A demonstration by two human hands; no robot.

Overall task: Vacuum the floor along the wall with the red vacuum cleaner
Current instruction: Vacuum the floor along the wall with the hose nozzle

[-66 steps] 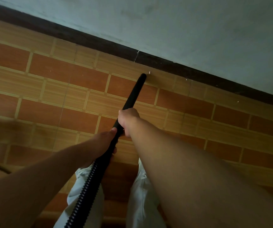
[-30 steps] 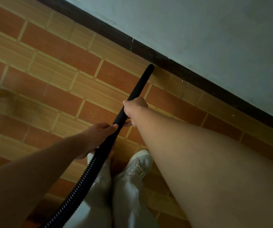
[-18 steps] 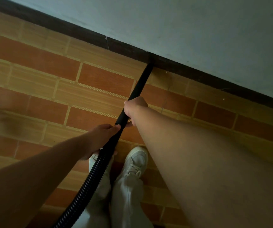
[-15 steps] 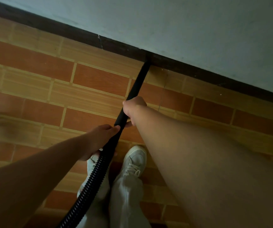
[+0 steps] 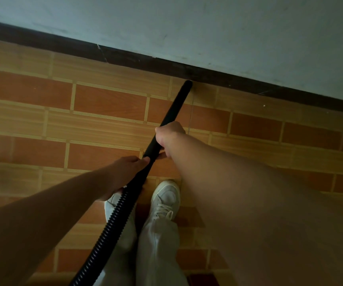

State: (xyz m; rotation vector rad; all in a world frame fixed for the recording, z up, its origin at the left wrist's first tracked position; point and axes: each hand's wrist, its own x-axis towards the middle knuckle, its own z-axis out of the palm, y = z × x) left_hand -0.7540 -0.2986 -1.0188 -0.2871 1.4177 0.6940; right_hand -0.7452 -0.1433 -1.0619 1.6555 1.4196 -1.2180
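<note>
A black vacuum tube [image 5: 174,108] slants from the lower left up to the right, its tip resting on the tiled floor [image 5: 108,104] just short of the dark baseboard [image 5: 218,74]. My right hand [image 5: 169,137] grips the tube about halfway along. My left hand [image 5: 128,172] holds it lower down, where the smooth tube joins the ribbed black hose [image 5: 112,219]. The hose runs off the bottom edge. The red body of the vacuum cleaner is out of view.
A pale wall [image 5: 207,27] rises above the baseboard across the top. My white shoes [image 5: 165,199] and light trousers [image 5: 158,250] stand on the orange and tan tiles below the hands. A small white speck [image 5: 264,105] lies on the floor to the right.
The tube tip has come slightly back from the baseboard and slid right along it. Both hands keep the same grip.
</note>
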